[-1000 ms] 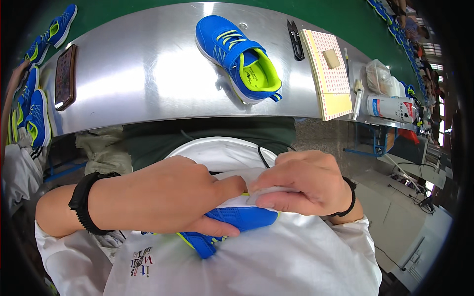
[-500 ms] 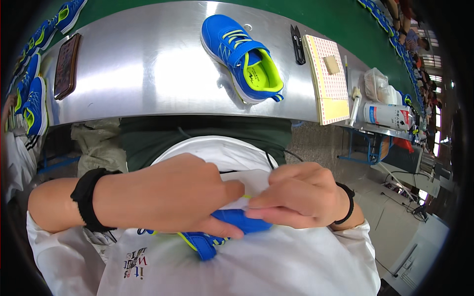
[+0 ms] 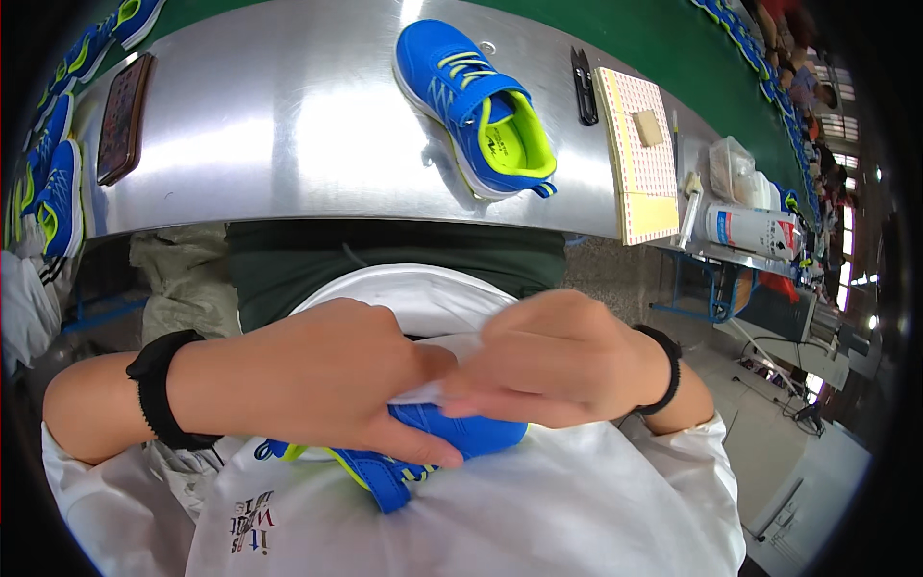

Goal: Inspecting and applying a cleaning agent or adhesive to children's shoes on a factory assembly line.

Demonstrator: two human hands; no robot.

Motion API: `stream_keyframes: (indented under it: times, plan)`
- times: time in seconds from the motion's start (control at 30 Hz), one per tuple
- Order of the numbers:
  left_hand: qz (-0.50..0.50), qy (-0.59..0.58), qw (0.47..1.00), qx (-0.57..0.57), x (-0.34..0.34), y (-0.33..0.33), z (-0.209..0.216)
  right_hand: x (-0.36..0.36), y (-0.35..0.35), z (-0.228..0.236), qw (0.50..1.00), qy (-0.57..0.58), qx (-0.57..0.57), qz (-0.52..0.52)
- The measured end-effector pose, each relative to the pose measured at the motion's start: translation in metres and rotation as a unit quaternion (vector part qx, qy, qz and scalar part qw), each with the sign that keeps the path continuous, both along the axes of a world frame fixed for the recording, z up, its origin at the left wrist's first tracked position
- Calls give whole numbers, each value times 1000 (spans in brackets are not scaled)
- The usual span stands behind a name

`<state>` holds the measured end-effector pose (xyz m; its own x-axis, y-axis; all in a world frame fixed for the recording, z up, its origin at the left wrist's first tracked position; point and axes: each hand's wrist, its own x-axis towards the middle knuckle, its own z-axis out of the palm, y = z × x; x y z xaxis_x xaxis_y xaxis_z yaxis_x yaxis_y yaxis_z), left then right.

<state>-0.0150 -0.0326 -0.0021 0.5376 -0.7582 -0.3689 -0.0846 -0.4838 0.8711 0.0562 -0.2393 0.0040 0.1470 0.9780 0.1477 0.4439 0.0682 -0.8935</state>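
Table (image 3: 231,135) was shiny metal, with a phone (image 3: 125,119) way over left, a blue shoe (image 3: 460,94) sitting roughly mid-table, then black snips (image 3: 584,88), some printed sheets (image 3: 638,188) and a white can (image 3: 753,230) off right.

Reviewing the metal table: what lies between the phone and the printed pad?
Between phone and printed pad, the head view shows a blue shoe, then black snips beside the pad.
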Motion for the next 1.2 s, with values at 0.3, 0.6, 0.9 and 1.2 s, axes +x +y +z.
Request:
stream_keyframes:
  times: [0.3,0.6,0.9,1.2]
  plan:
    - [-26,10,999,-33,8,-6,-5,-5,-4,-2,1000,-3,0,-15]
    - [-17,-19,1000,-14,6,-8,-6,-8,-4,-7,999,-2,22,-43]
    - [-23,-15,999,-40,7,-12,-9,-12,-14,-4,999,8,28,-30]
    - [-47,-8,999,5,6,-11,-5,-10,-14,-4,1000,-21,0,13]
